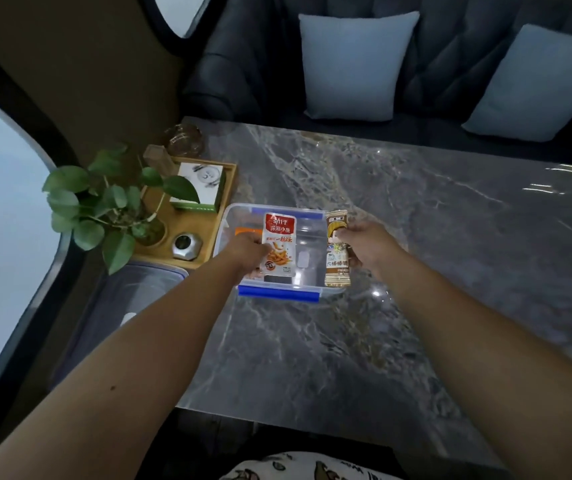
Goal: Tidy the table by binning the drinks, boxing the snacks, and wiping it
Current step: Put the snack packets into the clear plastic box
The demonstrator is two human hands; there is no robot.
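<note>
Both arms extended over grey marble table (416,216). Left hand (248,249) closed on red-and-white snack packet (279,244), pinched at its left edge, packet upright and facing camera, held above the open clear plastic box (229,223). Right hand (369,247) closed on brown snack bar wrapper (337,249), gripped at its right side, held upright at the box's right edge; cannot tell whether it touches the rim. Box sits on the table near its left side, blue latch (279,294) on the near wall; an orange packet (248,232) lies inside, partly hidden behind the left hand. Just left of the box: wooden tray (223,188) carrying a leafy potted plant (111,206), a small white-and-green box (201,187) and a metal nut-shaped object (187,244). Clear box lid (146,289) lies lower left, off the tabletop. Dark sofa (243,64) with two pale blue cushions (355,64) behind the table.
</note>
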